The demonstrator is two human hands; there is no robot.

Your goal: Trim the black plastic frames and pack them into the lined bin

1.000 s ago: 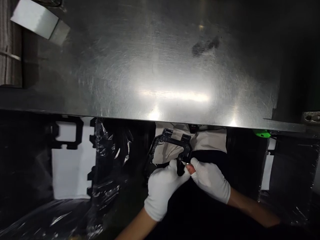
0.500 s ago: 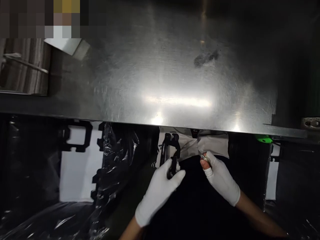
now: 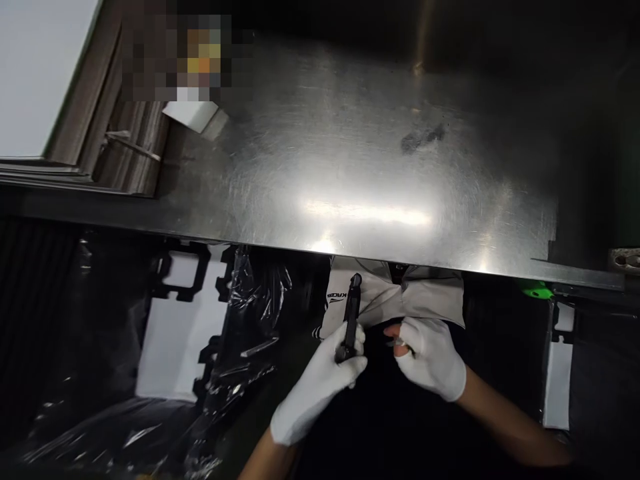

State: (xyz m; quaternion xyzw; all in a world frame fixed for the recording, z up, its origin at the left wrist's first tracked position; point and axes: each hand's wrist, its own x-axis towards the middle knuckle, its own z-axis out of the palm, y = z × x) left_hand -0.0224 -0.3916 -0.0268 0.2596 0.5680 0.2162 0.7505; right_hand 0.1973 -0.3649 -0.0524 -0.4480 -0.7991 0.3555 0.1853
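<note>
My left hand (image 3: 325, 372), in a white glove, is wrapped round a black part (image 3: 353, 307) that points up towards the table edge. My right hand (image 3: 431, 357) wears a white glove with bare thumb and fingertip showing. Its fingers are pinched together on something small and shiny (image 3: 399, 343), too small to make out. Both hands are over my dark top, below the table's near edge, and apart from each other.
A metal table (image 3: 350, 160) spans the view. Stacked boards (image 3: 135, 150) and a white box (image 3: 193, 110) are at its left. Below the edge lie clear plastic (image 3: 250, 300), black frames (image 3: 183, 293) with white sheets, and a green object (image 3: 537, 291) at right.
The black part has turned in my left hand and now shows a narrow side. My right hand has moved slightly down and left. The view has shifted, showing more of the left boards.
</note>
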